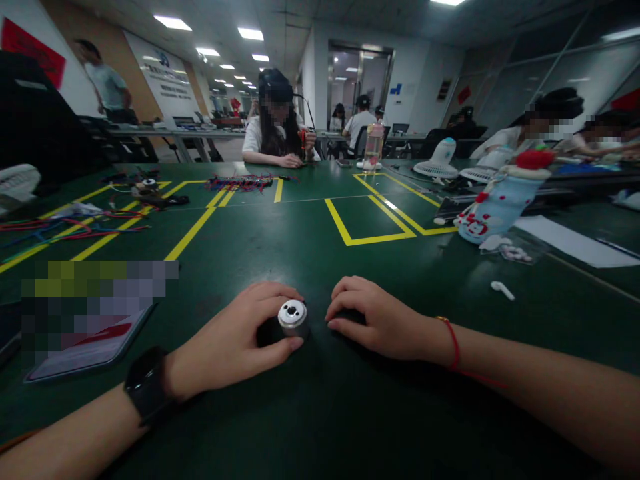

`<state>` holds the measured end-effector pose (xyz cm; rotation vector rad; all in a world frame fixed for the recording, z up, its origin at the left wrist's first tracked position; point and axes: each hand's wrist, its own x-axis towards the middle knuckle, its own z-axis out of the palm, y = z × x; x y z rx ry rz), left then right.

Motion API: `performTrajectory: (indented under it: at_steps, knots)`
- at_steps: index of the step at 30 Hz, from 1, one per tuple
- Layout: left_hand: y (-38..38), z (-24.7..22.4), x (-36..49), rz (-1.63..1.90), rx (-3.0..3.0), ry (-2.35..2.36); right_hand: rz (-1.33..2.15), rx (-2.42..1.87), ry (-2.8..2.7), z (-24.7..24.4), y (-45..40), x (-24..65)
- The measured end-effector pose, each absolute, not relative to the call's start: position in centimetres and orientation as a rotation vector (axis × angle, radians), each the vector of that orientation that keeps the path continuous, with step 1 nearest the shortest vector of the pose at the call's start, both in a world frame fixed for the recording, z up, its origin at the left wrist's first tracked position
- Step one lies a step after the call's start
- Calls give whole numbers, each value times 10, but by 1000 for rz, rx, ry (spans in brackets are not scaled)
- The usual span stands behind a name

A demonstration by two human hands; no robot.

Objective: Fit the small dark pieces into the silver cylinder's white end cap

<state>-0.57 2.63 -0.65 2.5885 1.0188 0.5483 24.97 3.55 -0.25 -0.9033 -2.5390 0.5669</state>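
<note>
A short silver metal cylinder [293, 319] stands upright on the green table, its round top marked by a dark centre and small dark holes. My left hand [255, 327] curves around it from the left, with the thumb at its near side and the fingers behind it. To the right, apart from the cylinder, my right hand [373, 317] rests loosely curled on the table. A gap shows between its thumb and fingers, and nothing is visible in it.
A phone-like slab [95, 347] lies left of my left wrist. Coloured wires [85, 223] and a wire bundle [245, 183] are farther off. At right are a light-blue bottle [500, 207], a white earbud [502, 291] and paper [575, 240]. A person [277, 127] sits opposite.
</note>
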Motion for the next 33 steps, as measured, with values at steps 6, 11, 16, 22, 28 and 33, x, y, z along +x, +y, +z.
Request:
performTrajectory:
  at_steps: [6,11,16,22,28,33]
  knots:
    - [25,-6,-7,552,2577,1023,592,-903,-2506,-4,35,250]
    - [25,-6,-7,558,2578,1017,802,-966,-2281,-6,39,251]
    - [26,-8,-7,559,2578,1024,823,-1107,-2008,-8,60,263]
    - [25,-9,-9,544,2571,1041,803,-1244,-1824,-14,91,281]
    - [24,-7,-8,548,2574,1045,774,-1206,-1989,-15,86,280]
    - [25,-8,-9,528,2573,1034,744,-1127,-2174,-10,75,278]
